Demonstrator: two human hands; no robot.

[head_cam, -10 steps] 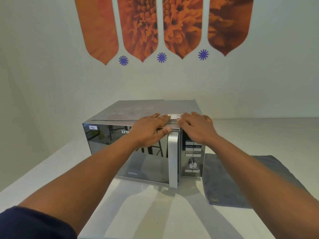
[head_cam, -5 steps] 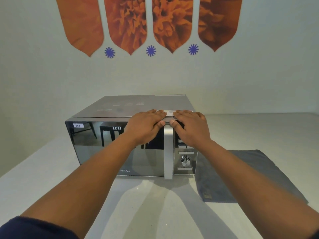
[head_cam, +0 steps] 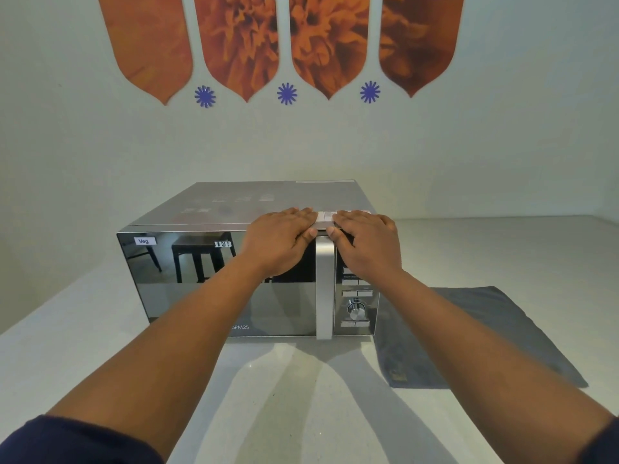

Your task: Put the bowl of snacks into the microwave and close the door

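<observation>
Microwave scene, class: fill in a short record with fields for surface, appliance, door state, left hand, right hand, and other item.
surface: white counter
appliance: silver microwave, mirrored door, vertical handle
door state: appears shut, flush with the front
left hand: flat on the top front edge, left of the handle
right hand: flat on the top front edge, above the control panel
other item: grey cloth, lying right of the microwave
bowl: not visible

microwave [head_cam: 214, 283] door shut, blocking cavity, bare counter [head_cam: 278, 390] in front, cloth [head_cam: 495, 333] right
</observation>
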